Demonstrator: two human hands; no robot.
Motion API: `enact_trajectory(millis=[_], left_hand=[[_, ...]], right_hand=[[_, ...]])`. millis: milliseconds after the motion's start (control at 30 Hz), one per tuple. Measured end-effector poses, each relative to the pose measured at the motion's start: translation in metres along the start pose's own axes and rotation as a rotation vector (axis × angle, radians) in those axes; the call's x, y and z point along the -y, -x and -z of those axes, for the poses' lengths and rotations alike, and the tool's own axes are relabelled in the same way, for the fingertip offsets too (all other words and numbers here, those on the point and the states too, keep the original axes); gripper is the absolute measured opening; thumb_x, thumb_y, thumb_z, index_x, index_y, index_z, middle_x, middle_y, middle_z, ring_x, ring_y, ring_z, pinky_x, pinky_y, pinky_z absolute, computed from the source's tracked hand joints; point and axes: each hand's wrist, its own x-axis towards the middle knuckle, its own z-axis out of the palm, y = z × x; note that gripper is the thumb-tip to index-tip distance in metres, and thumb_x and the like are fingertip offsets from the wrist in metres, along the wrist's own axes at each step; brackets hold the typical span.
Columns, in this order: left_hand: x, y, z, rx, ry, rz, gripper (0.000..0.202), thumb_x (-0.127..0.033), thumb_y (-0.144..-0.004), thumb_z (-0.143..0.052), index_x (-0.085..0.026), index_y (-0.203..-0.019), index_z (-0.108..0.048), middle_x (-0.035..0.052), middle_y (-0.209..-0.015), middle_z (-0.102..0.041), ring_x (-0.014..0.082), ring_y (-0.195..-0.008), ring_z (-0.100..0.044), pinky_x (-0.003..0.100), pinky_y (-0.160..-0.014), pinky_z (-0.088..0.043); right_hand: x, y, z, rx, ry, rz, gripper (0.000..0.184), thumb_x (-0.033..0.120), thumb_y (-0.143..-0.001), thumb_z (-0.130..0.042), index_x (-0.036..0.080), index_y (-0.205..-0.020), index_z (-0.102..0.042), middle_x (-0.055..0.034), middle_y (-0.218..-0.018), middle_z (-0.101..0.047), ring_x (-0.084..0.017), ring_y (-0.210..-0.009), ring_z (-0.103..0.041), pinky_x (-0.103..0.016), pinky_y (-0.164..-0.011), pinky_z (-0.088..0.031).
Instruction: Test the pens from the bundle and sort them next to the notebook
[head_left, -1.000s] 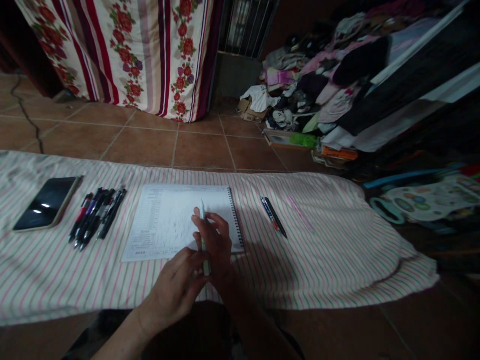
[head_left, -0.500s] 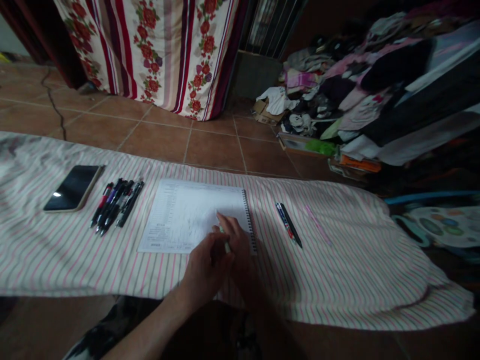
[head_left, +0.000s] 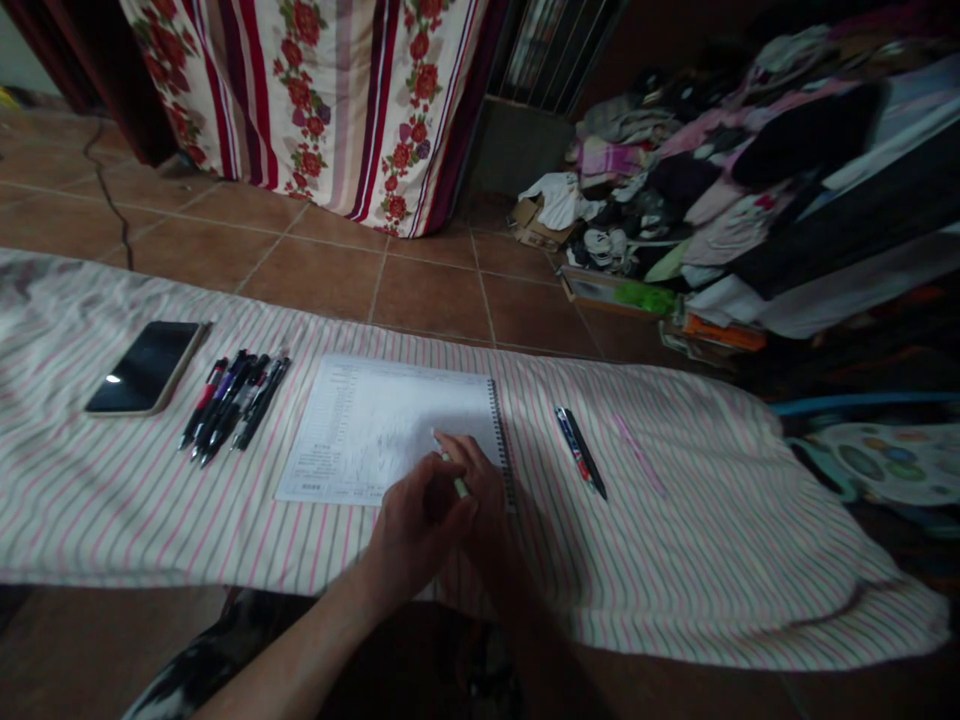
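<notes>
A slim pen (head_left: pixel 460 487) with a pale green barrel sits between my two hands, over the lower right part of a spiral notebook (head_left: pixel 397 410). My right hand (head_left: pixel 484 490) grips it, with the fingers pointing forward over the page. Curled in from the left, my left hand (head_left: pixel 416 515) has its forefinger and thumb closed around the pen too. Its other fingertips are hidden. The notebook lies open at a white page with faint print along its left and bottom edges, spiral on the right.
Left of the notebook lie several pens (head_left: pixel 234 405) and a phone (head_left: pixel 146 368). On the right are two dark pens (head_left: pixel 581 455) and a pink pen (head_left: pixel 640 457). A striped cloth (head_left: pixel 675 540) lies beneath everything. Piled clothes (head_left: pixel 697 170) stand beyond, at the right.
More of the pale green barrel shows between my hands, and my left thumb has shifted slightly to the right. The notebook and loose pens rest as before; the view has moved a little.
</notes>
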Motion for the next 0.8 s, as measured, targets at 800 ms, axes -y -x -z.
enact_trajectory(millis=[800], left_hand=[[-0.004,0.005,0.009,0.108,-0.022,-0.044,0.031,-0.023,-0.074,-0.06,-0.017,-0.104,-0.054,-0.0007,-0.074,-0.056,0.0111,-0.064,-0.05,0.025,-0.062,-0.044]], right_hand=[[0.015,-0.008,0.004,-0.134,0.04,-0.073,0.034,0.026,-0.09,-0.041,0.016,-0.121,-0.052,-0.0089,-0.097,-0.063,-0.018,-0.087,-0.06,-0.03,-0.075,-0.051]])
